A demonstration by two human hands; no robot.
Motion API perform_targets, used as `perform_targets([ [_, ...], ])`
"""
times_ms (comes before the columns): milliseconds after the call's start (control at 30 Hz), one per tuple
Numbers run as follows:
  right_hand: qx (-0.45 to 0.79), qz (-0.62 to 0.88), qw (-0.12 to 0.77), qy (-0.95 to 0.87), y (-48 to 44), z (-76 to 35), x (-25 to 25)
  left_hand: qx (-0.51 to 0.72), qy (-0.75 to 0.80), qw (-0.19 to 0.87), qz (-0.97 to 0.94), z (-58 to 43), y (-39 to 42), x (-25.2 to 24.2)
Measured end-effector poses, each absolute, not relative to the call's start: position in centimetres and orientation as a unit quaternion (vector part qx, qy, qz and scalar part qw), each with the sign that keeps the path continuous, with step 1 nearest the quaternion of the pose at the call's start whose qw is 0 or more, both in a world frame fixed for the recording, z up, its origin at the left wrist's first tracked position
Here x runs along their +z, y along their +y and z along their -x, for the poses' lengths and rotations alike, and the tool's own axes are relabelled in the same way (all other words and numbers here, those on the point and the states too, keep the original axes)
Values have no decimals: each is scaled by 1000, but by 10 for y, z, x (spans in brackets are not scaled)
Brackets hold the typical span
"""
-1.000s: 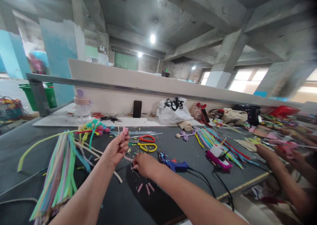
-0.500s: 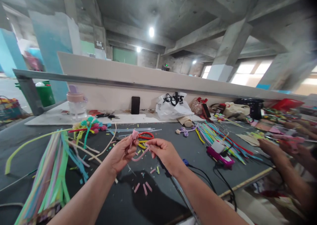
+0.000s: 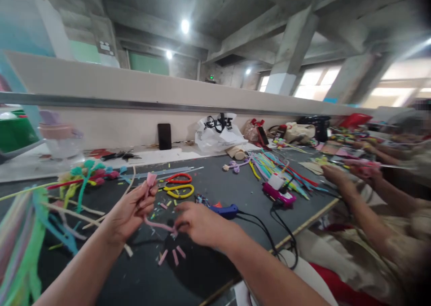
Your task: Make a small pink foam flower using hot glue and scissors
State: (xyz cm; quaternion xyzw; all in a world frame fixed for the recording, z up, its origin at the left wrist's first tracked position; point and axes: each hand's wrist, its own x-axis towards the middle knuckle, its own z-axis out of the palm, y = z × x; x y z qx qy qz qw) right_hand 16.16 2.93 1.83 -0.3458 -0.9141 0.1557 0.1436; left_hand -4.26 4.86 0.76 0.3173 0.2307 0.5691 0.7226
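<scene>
My left hand (image 3: 129, 209) is closed on a fuzzy pink chenille stem (image 3: 151, 179), its folded end rising above the fingertips. The stem's thin tail hangs below and runs right toward my right hand (image 3: 198, 223). That hand is low over the table, fingers apart and close to the tail's tip; contact is unclear. Three short pink cut pieces (image 3: 175, 257) lie on the dark table below. Beyond the hands are scissors (image 3: 180, 190) with one red and one yellow handle loop. A blue glue gun (image 3: 226, 211) lies just past my right hand.
Bundled pastel stems (image 3: 20, 243) lie at left, beside finished fuzzy flowers (image 3: 88, 173). At the back stand a cup (image 3: 60, 140), a phone (image 3: 164, 136) and a white bag (image 3: 220, 133). A magenta power strip (image 3: 279, 195) with cords sits right. A co-worker's hands (image 3: 340, 176) work farther right.
The view has turned right. My right hand has moved down and away from the left, its pinch on the pink tail loosened. The glue gun shows more fully. My left hand keeps the stem.
</scene>
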Motion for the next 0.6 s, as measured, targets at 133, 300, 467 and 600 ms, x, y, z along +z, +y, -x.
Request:
perform_targets([
  [133, 91, 424, 114, -894, 31, -194, 43, 568, 247, 717, -319, 43, 47, 9],
  [300, 65, 546, 44, -834, 39, -242, 57, 574, 257, 707, -323, 46, 46, 11],
  [467, 42, 535, 4, -844, 34, -244, 40, 572, 257, 710, -321, 45, 48, 10],
  [600, 79, 516, 17, -853, 36, -240, 22, 574, 244, 715, -316, 45, 48, 8],
])
